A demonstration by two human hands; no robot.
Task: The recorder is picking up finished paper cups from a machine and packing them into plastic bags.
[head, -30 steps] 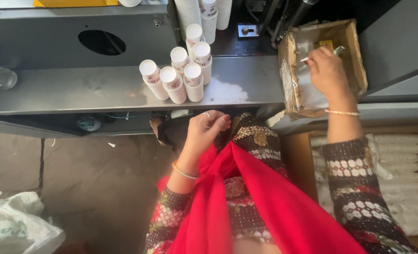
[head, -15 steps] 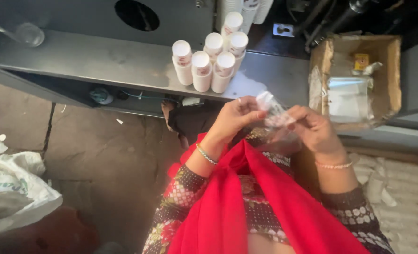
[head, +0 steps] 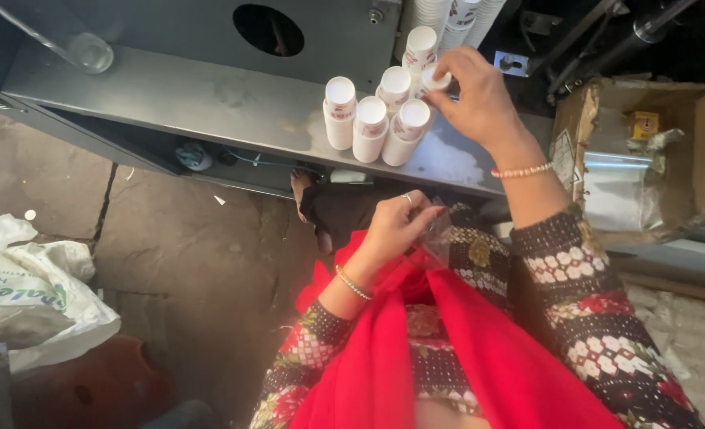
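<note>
Up on the grey metal shelf (head: 209, 99) stands a tight cluster of white plastic bottles (head: 376, 115), all upright and open at the mouth, touching one another near the shelf's front edge. Over the back of that cluster, the right hand (head: 479, 103) is raised with its fingers pinched on a small white cap (head: 436, 79), which sits just at the rim of the rearmost bottle (head: 420, 48); whether the cap already rests on that bottle or hangs a little above it I cannot tell. A beaded bracelet (head: 521, 170) circles the right wrist

Lower down, close to the lap, the left hand (head: 396, 230) is curled shut around a piece of clear crinkled plastic (head: 440, 234), thumb and fingertips pressing it together; a ring shows on one finger and a bangle (head: 352, 282) on the wrist. Both arms wear patterned sleeves, and a red scarf (head: 416, 357) falls down the front of the person between them

To the right of the shelf sits an open cardboard box (head: 686, 151) lined with clear film, a small yellow packet (head: 645, 125) lying inside it. A round hole (head: 269, 29) opens in the grey panel behind the shelf, well apart from the bottles. On the stone floor at the left lies a white sack (head: 27, 286), beside a reddish-brown clay pot (head: 98, 389)
</note>
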